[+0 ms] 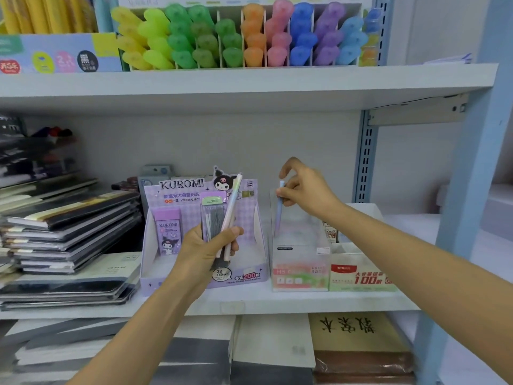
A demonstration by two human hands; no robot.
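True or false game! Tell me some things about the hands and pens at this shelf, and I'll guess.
1. The left hand holds a lead case and a pen. True.
2. The right hand holds nothing. False: it pinches a blue pen.
3. The blue pen pokes down into a clear box. True.
4. The Kuromi box sits on the top shelf. False: it sits on the shelf under the markers.

head view, close, facing shelves (pixel 249 79)
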